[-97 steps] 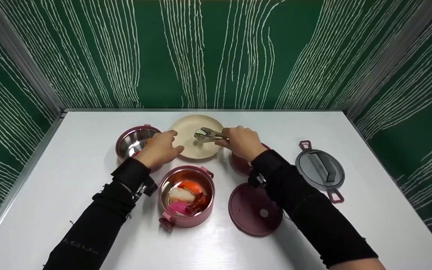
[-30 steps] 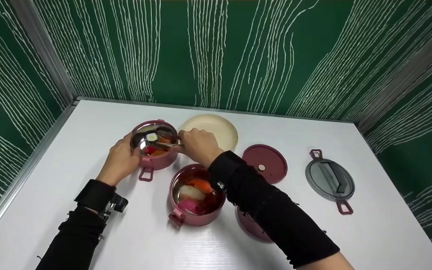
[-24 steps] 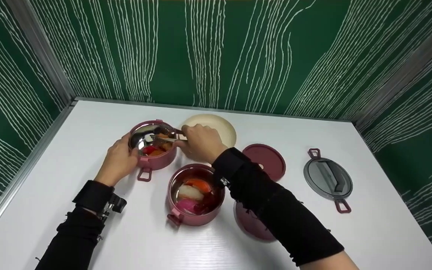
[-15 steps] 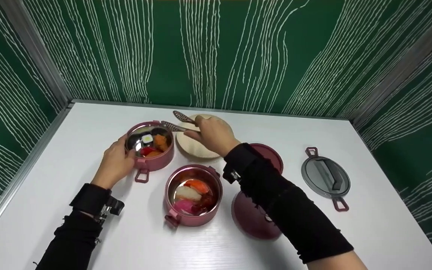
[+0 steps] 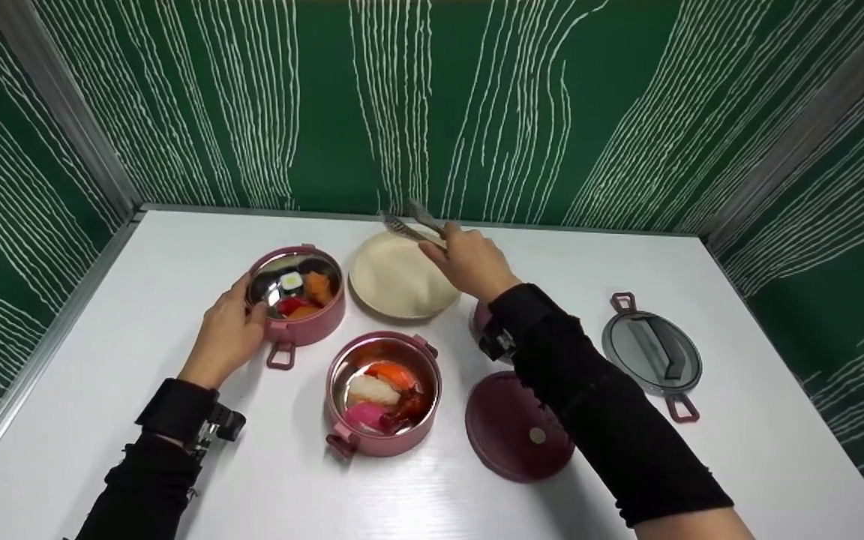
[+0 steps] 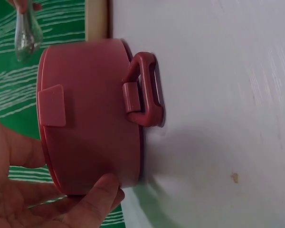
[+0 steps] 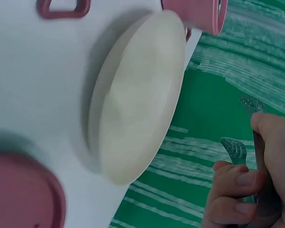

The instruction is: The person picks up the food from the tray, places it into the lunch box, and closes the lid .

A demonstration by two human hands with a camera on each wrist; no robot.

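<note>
Steel tongs [image 5: 411, 223] pinched in R hand [image 5: 469, 259] over plate [image 5: 394, 281]; L hand [image 5: 226, 334] grips pink pot [image 5: 304, 311].

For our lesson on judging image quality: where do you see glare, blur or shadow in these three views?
Head view: glare on the steel inside the near container, soft shadows on the table. Left wrist view: far container sharp, tongs blurred. Right wrist view: plate soft, its shadow to the left.

Left hand [image 5: 226, 330] cupped, right hand [image 5: 468, 259] pinching.
</note>
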